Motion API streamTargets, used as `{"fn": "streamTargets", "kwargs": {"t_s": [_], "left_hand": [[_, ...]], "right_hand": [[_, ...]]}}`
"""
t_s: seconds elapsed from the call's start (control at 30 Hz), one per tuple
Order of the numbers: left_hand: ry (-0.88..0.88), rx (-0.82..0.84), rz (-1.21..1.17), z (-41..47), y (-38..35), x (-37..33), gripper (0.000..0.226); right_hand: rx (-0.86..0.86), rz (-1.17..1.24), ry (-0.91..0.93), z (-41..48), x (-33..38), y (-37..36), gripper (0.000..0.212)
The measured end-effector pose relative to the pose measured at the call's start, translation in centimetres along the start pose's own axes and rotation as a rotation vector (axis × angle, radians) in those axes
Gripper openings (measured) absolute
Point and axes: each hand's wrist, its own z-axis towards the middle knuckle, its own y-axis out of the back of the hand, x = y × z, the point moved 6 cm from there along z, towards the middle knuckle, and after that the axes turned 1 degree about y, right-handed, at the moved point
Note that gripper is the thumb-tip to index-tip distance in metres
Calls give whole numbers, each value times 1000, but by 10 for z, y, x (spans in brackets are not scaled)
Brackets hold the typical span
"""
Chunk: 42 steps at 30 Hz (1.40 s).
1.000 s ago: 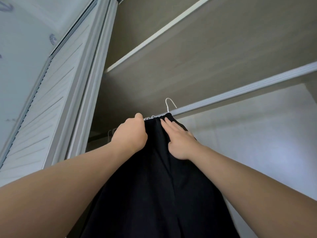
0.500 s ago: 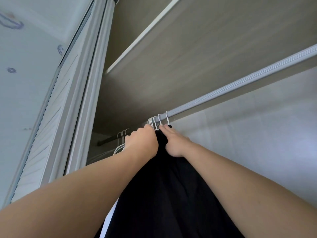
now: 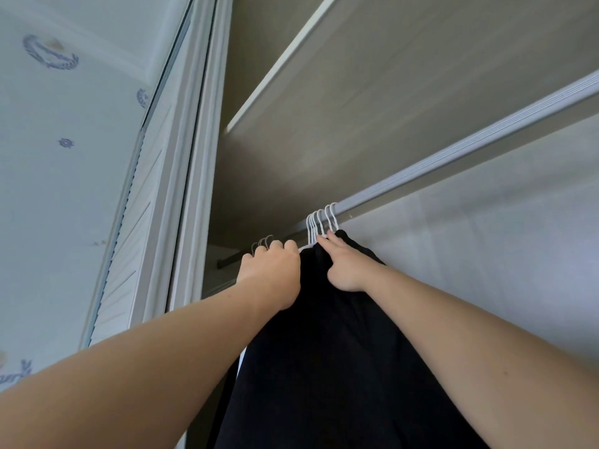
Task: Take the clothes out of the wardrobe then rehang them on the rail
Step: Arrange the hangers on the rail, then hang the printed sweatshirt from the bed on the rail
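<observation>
Inside the wardrobe, under its shelf (image 3: 372, 108), the black clothes (image 3: 324, 367) hang soft and limp from white hanger hooks (image 3: 321, 222) bunched on the rail (image 3: 453, 157), the left hand (image 3: 270, 277) curled over their top edge and the right hand (image 3: 346, 267) laid straight-fingered against it, so the stiff hangers look the surest hold.

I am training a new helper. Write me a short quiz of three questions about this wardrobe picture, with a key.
1. True or false: the white hanger hooks sit over the rail.
2. What colour is the garment between the left hand and the right hand? A) red B) black C) white
3. Fill in: the right hand's fingers touch the garment just below the ____.
Key: 1 true; 2 B; 3 hooks.
</observation>
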Motion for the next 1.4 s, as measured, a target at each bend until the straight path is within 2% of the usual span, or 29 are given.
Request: {"fn": "streamTargets", "kwargs": {"t_s": [0.17, 0.27, 0.37, 0.6, 0.8, 1.03, 1.2, 1.4], "left_hand": [[-95, -52, 114, -23, 14, 16, 39], [-132, -175, 144, -51, 26, 34, 51], [-160, -266, 143, -92, 41, 56, 59], [-43, -192, 139, -229, 67, 137, 72], [133, -64, 140, -385, 92, 223, 76], [387, 108, 226, -598, 139, 292, 79], [663, 255, 335, -764, 200, 310, 78], [1026, 386, 483, -955, 299, 292, 78]], "right_hand": [[-3, -6, -34, -14, 5, 5, 78], [-143, 35, -1, -31, 18, 10, 61], [-245, 6, 28, -58, 42, 4, 55], [-270, 1, 150, -165, 140, -55, 62], [-170, 131, 309, -275, 261, -114, 66], [107, 334, 489, -419, 416, -185, 69], [300, 452, 644, -538, 530, -211, 70], [508, 618, 836, -695, 656, -201, 71]]}}
